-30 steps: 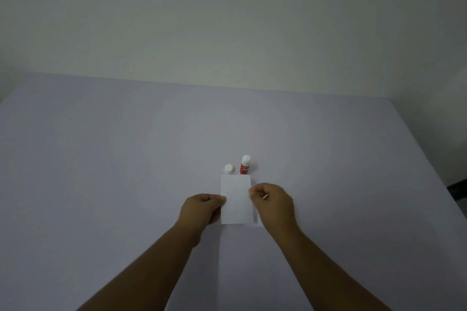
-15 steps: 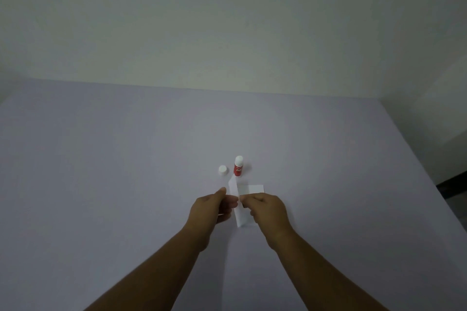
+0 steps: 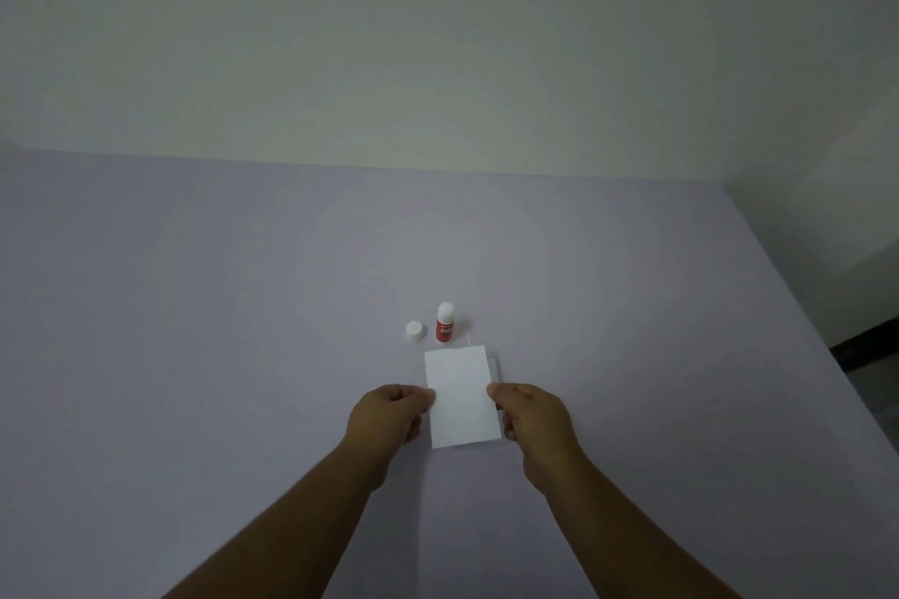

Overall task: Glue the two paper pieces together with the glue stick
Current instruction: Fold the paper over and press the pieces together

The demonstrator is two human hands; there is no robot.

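Note:
A white paper piece [image 3: 462, 396] faces up between my hands, just above the pale lilac table [image 3: 194, 306]. My left hand [image 3: 386, 418] pinches its left edge and my right hand [image 3: 532, 421] pinches its right edge. A thin strip of the second paper piece [image 3: 495, 367] shows from under the top piece's right side. Behind the papers a red glue stick [image 3: 445, 323] stands upright with its white tip exposed. Its white cap [image 3: 414, 330] sits apart on the table, just left of the stick.
A plain pale wall [image 3: 438, 39] rises behind the table's far edge. The table's right edge [image 3: 798, 306] runs diagonally, with a dark floor strip [image 3: 871, 345] beyond it.
Half a second ago the paper was turned nearly edge-on between my hands, with the second piece visible flat behind it. Now the paper lies flat and covers most of the second piece.

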